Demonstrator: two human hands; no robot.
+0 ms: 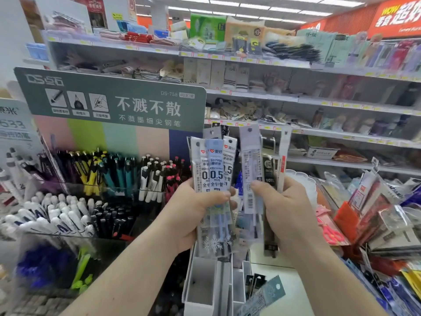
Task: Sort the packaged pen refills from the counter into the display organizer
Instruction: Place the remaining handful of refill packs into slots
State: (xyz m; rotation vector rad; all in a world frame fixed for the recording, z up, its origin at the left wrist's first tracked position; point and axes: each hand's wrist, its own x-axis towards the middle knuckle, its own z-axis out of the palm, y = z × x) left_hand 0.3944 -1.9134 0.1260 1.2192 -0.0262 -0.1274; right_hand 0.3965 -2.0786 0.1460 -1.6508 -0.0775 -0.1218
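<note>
A fan of refill packs [213, 176] is gripped upright in the left hand [196, 213], fingers curled round its lower half; further packs [252, 169] are pinched likewise by the right hand [282, 210]; long axes run vertical; the white organizer [205, 286] is seen directly below the left fingers, nearer that hand; one pack [262, 295] lies beside it.

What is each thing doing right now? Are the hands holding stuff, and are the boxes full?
Left hand: grips a fanned bunch of refill packs.
Left refill packs: upright, held above the organizer.
Right hand: grips another bunch, thumb on front.
Right refill packs: upright, held up.
White organizer: front slot looks empty.
Grey pack: lying tilted by the organizer.
Pen bins: full of standing pens.
</note>
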